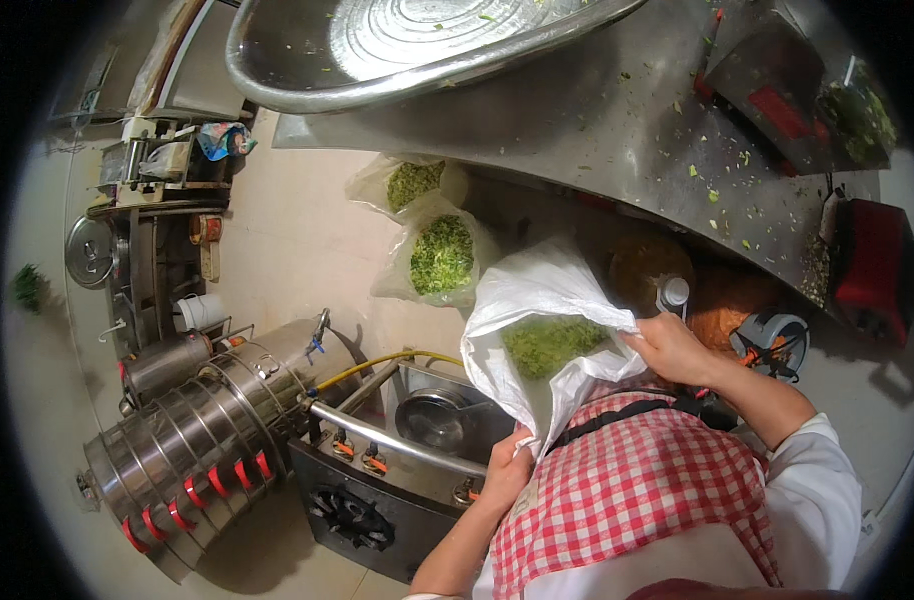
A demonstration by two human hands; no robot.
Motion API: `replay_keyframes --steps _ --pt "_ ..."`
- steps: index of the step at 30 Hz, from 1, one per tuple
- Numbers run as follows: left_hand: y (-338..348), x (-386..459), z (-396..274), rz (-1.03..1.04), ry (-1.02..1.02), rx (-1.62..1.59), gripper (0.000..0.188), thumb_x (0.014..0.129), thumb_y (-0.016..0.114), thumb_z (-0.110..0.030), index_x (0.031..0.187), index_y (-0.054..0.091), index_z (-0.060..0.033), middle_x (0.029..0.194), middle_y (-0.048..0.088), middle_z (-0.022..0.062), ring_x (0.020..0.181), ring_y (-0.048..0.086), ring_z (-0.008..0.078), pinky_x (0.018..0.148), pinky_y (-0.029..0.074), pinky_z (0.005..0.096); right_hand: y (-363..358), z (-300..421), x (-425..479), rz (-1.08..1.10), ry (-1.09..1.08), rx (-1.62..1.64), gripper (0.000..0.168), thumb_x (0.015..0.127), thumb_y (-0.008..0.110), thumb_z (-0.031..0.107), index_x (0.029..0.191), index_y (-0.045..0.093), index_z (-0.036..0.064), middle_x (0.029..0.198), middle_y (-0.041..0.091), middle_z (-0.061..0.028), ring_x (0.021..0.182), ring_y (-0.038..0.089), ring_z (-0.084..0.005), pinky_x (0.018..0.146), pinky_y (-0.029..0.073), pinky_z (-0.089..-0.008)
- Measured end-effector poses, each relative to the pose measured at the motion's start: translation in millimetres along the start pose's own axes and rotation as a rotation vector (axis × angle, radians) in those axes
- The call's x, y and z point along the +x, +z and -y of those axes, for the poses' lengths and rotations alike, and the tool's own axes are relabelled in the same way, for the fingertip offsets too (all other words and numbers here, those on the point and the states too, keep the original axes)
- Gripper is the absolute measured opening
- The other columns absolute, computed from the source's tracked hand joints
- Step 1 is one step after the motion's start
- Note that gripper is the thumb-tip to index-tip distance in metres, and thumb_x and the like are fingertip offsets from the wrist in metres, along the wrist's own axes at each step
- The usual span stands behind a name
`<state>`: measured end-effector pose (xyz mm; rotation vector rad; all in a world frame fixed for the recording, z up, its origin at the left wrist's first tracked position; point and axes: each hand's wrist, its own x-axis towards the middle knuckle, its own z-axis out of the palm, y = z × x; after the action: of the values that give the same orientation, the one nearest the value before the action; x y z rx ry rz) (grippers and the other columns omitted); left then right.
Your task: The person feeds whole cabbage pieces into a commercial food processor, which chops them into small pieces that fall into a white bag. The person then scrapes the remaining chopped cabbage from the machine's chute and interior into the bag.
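A white woven sack hangs in front of me with its mouth spread wide. Chopped green leaves lie inside it. My left hand grips the near left part of the rim, and my right hand pinches the rim on the right. Just beyond the sack, a clear plastic bag of chopped greens stands on the floor. Behind that is a second plastic bag, also with chopped greens in it. How far down the sack reaches is hidden.
A steel table with green scraps bears a large metal basin and a dark machine. Left of me stand a gas stove and a tall stainless steamer with red handles. A yellow hose runs behind the stove.
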<state>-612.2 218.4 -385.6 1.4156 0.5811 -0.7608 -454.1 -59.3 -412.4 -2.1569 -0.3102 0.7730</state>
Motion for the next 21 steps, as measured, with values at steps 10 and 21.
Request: replay_keyframes --steps 10,21 --pt "4.4 63.9 -19.4 -0.362 -0.004 -0.293 0.035 0.084 0.041 0.0 0.113 0.061 0.0045 0.094 0.064 0.0034 0.084 0.056 0.0115 0.075 0.045 0.0247 -9.1 -15.2 86.0 -0.051 0.135 0.043 0.043 0.094 0.053 0.031 0.072 0.057 -0.006 0.063 0.053 -0.0272 0.061 0.054 -0.0447 0.056 0.041 -0.048" --pt "-35.4 206.2 87.9 -0.777 -0.035 -0.458 0.026 0.083 0.04 -0.002 0.104 0.056 0.002 0.084 0.054 0.0048 0.073 0.049 0.0156 0.065 0.042 0.03 114.7 -110.5 210.2 0.161 0.28 -0.292 0.025 0.079 0.059 0.016 0.095 0.069 0.001 0.095 0.067 -0.0228 0.088 0.067 -0.0354 0.074 0.053 -0.0472"
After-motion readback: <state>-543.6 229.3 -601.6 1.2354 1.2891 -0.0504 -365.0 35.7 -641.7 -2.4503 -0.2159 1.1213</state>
